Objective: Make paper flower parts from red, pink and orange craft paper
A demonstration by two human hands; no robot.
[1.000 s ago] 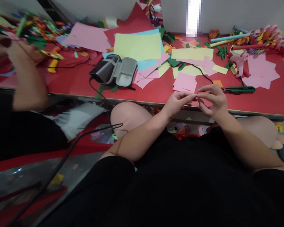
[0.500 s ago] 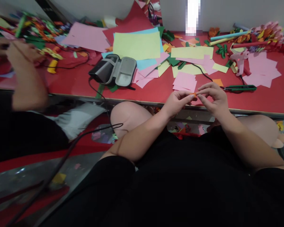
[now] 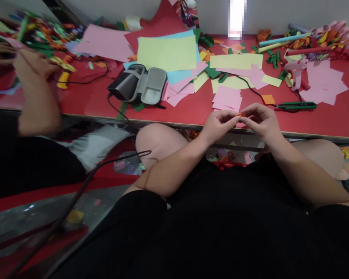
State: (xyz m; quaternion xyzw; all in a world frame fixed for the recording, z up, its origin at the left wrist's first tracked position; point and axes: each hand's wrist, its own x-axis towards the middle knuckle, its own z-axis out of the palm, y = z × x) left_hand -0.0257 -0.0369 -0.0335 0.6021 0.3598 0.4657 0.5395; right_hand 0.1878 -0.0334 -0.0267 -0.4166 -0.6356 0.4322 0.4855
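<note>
A small folded piece of orange paper (image 3: 239, 115) is pinched between my two hands, just over the near edge of the red table (image 3: 189, 114). My left hand (image 3: 218, 124) grips its left end with thumb and fingertips. On its right side, my right hand (image 3: 261, 121) holds it the same way, fingers closed and curled. Much of the paper is hidden by the fingertips. Beyond my hands lie a stack of pink paper squares (image 3: 227, 98) and an orange paper square (image 3: 268, 99). A green utility knife (image 3: 296, 105) rests right of my right hand.
A pink glue gun (image 3: 296, 71) stands at the right, near pink sheets (image 3: 322, 85). An open grey case (image 3: 154, 87) with a cable sits left of centre. Yellow sheets (image 3: 165, 52) lie behind it. At the far left a co-worker's arm (image 3: 37, 93) reaches over the table.
My right hand's fingers have curled in and closed onto the orange paper, where they were more spread before. The co-worker's arm has shifted slightly. The view has tilted a little.
</note>
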